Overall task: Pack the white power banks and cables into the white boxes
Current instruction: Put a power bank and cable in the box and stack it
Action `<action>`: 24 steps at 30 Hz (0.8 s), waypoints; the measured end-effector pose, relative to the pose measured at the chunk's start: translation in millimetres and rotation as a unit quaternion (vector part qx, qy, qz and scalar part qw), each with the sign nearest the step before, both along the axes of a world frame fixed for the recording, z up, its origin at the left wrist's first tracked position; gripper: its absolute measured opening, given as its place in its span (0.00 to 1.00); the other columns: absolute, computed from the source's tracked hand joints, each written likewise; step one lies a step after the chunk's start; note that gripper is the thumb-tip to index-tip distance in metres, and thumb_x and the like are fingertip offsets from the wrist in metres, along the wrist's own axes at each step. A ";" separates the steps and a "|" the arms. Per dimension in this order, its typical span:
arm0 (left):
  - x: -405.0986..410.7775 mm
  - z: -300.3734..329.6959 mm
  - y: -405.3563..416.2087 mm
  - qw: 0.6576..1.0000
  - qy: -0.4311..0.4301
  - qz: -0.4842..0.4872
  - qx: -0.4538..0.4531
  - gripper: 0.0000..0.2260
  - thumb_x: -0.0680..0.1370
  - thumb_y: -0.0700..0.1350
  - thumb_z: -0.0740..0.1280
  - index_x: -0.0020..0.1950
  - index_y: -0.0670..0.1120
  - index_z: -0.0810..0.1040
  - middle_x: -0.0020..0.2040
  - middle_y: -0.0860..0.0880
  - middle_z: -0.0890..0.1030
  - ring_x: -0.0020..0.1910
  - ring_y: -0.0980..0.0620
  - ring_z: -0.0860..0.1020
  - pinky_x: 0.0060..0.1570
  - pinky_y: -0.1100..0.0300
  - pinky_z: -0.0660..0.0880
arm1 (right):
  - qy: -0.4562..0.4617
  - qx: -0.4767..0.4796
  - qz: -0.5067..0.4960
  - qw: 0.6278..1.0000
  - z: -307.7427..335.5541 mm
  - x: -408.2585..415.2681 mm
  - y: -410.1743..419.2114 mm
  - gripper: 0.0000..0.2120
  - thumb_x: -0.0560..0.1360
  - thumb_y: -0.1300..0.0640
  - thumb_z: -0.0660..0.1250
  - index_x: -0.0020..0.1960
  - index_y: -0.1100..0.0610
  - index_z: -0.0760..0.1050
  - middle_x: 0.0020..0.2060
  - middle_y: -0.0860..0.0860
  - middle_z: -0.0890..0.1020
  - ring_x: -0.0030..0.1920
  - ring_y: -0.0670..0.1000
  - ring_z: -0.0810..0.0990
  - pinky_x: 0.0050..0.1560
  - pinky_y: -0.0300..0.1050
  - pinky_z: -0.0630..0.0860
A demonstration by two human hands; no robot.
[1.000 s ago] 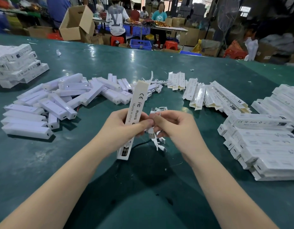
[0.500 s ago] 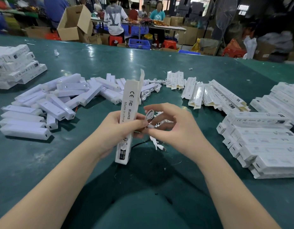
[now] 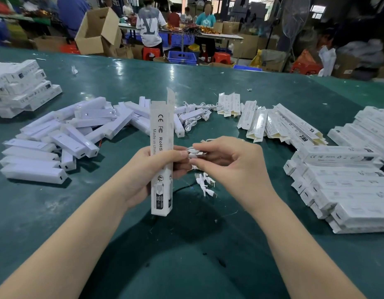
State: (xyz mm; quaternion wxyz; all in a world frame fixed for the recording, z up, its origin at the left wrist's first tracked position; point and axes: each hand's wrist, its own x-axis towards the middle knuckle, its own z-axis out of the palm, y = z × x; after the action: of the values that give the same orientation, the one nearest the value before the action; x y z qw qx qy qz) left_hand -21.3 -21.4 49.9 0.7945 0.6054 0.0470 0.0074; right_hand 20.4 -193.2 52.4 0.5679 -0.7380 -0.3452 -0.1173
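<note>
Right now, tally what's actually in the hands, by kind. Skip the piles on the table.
Tall white cardboard box, top flap open, gripped upright by the left hand: 1
Small white coiled cable, pinched by the right hand next to the box: 1
Total: 2

Card, plastic and a glossy green table

The upright box [image 3: 162,156] is matt white printed card; the loose power banks [image 3: 72,145] look like smooth, faintly shiny plastic; the coiled cable [image 3: 194,152] has smooth white sheathing; the table [image 3: 126,76] is worn, scuffed green with glossy glare; brown cardboard carton [image 3: 96,32] beyond.
</note>
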 end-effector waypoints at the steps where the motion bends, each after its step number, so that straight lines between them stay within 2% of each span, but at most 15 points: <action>1: -0.3 0.0 0.0 1.000 -0.008 0.005 0.019 0.11 0.65 0.46 0.72 0.45 0.45 0.84 0.40 0.48 0.85 0.37 0.56 0.83 0.35 0.66 0.77 | 0.003 0.015 -0.003 1.000 0.7 -0.2 -0.1 0.13 0.67 0.67 0.78 0.50 0.57 0.84 0.43 0.53 0.85 0.41 0.44 0.85 0.46 0.35 0.80; 3: 0.3 -1.6 1.2 0.993 -0.043 0.051 0.101 0.04 0.68 0.47 0.75 0.40 0.48 0.85 0.39 0.50 0.85 0.34 0.56 0.81 0.33 0.67 0.75 | 0.023 0.069 -0.010 0.997 3.4 -0.3 -0.2 0.13 0.67 0.67 0.78 0.49 0.55 0.84 0.43 0.52 0.87 0.42 0.47 0.86 0.47 0.38 0.80; 4: 1.4 -4.2 3.4 0.976 -0.067 0.097 0.181 0.03 0.70 0.47 0.75 0.39 0.49 0.84 0.37 0.51 0.84 0.32 0.56 0.79 0.33 0.68 0.74 | 0.042 0.109 -0.014 0.993 5.7 0.2 -1.4 0.13 0.68 0.67 0.77 0.50 0.55 0.84 0.42 0.51 0.87 0.42 0.49 0.86 0.47 0.39 0.81; 5: 3.2 -7.9 7.0 0.941 -0.093 0.149 0.288 0.04 0.72 0.47 0.75 0.38 0.49 0.83 0.34 0.51 0.82 0.30 0.56 0.76 0.33 0.67 0.72 | 0.060 0.152 -0.017 0.986 8.7 1.3 -3.7 0.13 0.68 0.68 0.77 0.51 0.56 0.83 0.42 0.51 0.87 0.41 0.50 0.86 0.46 0.40 0.82; 7: 5.0 -13.5 13.4 0.830 -0.138 0.221 0.493 0.10 0.73 0.49 0.73 0.34 0.49 0.76 0.28 0.50 0.73 0.27 0.55 0.68 0.30 0.63 0.66 | 0.087 0.216 -0.010 0.972 15.8 2.8 -9.9 0.13 0.70 0.69 0.75 0.52 0.58 0.83 0.39 0.52 0.87 0.38 0.51 0.86 0.41 0.39 0.81; 8: 4.9 -13.8 14.9 0.787 -0.153 0.230 0.551 0.13 0.73 0.49 0.72 0.33 0.49 0.72 0.27 0.50 0.70 0.27 0.53 0.66 0.30 0.60 0.65 | 0.094 0.223 -0.004 0.970 18.7 2.8 -12.5 0.12 0.71 0.69 0.74 0.52 0.58 0.82 0.38 0.52 0.87 0.36 0.51 0.85 0.38 0.38 0.81; 9: 4.6 -13.9 15.8 0.763 -0.163 0.226 0.583 0.13 0.73 0.49 0.71 0.33 0.49 0.70 0.27 0.51 0.69 0.29 0.52 0.66 0.31 0.57 0.65 | 0.096 0.214 0.004 0.972 20.8 2.2 -14.3 0.12 0.71 0.68 0.73 0.52 0.58 0.82 0.38 0.52 0.87 0.34 0.50 0.85 0.36 0.38 0.80; 14: 4.2 -14.9 16.5 0.724 -0.179 0.204 0.634 0.02 0.73 0.46 0.71 0.42 0.52 0.79 0.34 0.55 0.74 0.38 0.45 0.75 0.37 0.53 0.73 | 0.085 0.075 0.007 0.993 19.9 1.3 -16.9 0.12 0.73 0.66 0.73 0.53 0.54 0.83 0.31 0.46 0.83 0.25 0.46 0.78 0.29 0.35 0.75; 17: 5.5 -15.3 16.7 0.709 -0.181 0.205 0.650 0.05 0.72 0.45 0.72 0.47 0.51 0.81 0.38 0.53 0.80 0.41 0.44 0.78 0.39 0.53 0.74 | 0.091 -0.011 -0.005 0.996 18.2 2.7 -17.2 0.11 0.73 0.65 0.73 0.52 0.52 0.84 0.30 0.44 0.83 0.24 0.43 0.77 0.29 0.31 0.72; 19: 5.8 -16.3 15.4 0.702 -0.184 0.202 0.658 0.07 0.71 0.44 0.73 0.48 0.50 0.82 0.40 0.51 0.81 0.42 0.43 0.79 0.39 0.52 0.74 | 0.113 -0.020 -0.010 0.993 16.9 3.4 -16.8 0.09 0.73 0.64 0.74 0.50 0.53 0.84 0.31 0.44 0.84 0.24 0.43 0.78 0.28 0.31 0.72; 24: 6.3 -19.8 9.3 0.689 -0.196 0.195 0.670 0.09 0.68 0.42 0.74 0.47 0.50 0.82 0.39 0.52 0.81 0.39 0.43 0.78 0.34 0.57 0.69 | 0.181 0.008 -0.017 0.983 12.2 6.4 -12.3 0.06 0.70 0.63 0.77 0.46 0.56 0.82 0.37 0.49 0.86 0.24 0.50 0.80 0.22 0.36 0.70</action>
State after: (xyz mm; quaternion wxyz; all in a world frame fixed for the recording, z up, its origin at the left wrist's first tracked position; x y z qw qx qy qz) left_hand -15.0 -12.1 30.2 0.1493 0.9390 -0.0103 0.3098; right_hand 26.8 -205.5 64.6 0.6246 -0.7483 -0.2233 0.0060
